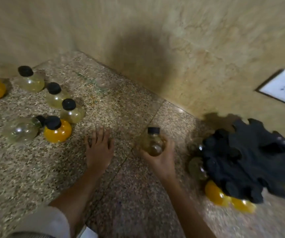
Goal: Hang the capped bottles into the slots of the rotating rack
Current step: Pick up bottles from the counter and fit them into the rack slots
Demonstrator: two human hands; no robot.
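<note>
Black-capped bottle (153, 143) gripped in right hand (162, 157).

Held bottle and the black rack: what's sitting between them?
Nothing but bare speckled stone, in the head view. The right hand grips the bottle, apart from the rack.

Capped bottle (153, 143) in right hand (162, 156)
</note>
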